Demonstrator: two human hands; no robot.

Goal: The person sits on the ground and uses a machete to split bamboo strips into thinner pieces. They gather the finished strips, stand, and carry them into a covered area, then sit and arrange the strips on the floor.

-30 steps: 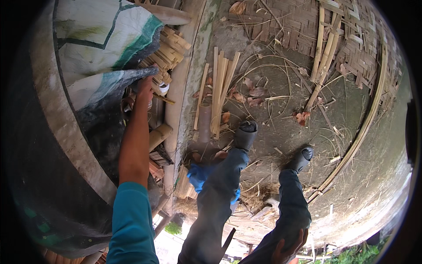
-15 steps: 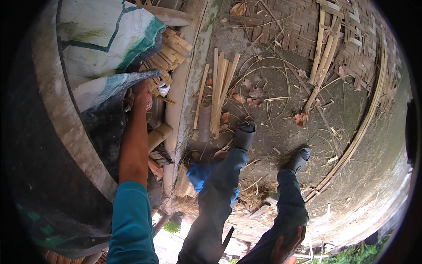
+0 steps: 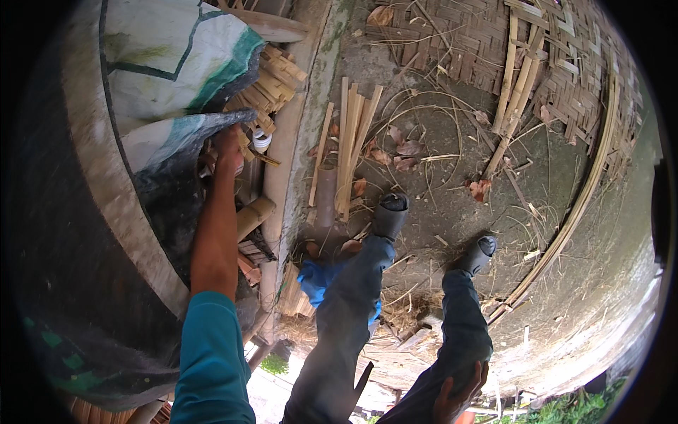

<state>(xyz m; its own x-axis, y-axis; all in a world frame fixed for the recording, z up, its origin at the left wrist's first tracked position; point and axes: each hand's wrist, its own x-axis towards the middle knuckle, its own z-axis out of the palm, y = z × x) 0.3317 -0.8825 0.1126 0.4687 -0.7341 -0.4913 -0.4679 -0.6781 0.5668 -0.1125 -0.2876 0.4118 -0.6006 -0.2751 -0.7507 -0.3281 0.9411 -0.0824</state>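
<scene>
My left hand (image 3: 227, 147) reaches in under the raised flap of a white, green and black tarp (image 3: 169, 138). Its fingers are hidden there, so their grip does not show. Close by, a bundle of split bamboo sticks (image 3: 272, 83) pokes out from beneath the tarp. A white spiral light bulb (image 3: 261, 140) is just right of the hand, below the sticks. My right hand (image 3: 459, 396) rests on my right leg near the knee, fingers laid along the trouser cloth and holding nothing visible.
Bamboo strips (image 3: 349, 148) and a grey tube (image 3: 326, 194) lie on the ground beside a pole (image 3: 282, 169). Blue cloth (image 3: 318, 279) is by my left leg. Woven bamboo matting (image 3: 586, 78) lies at the far right, with a long bent strip bundle (image 3: 572, 219) below it.
The view has shifted slightly. My left hand stays under the tarp flap and my right hand stays on my leg.
</scene>
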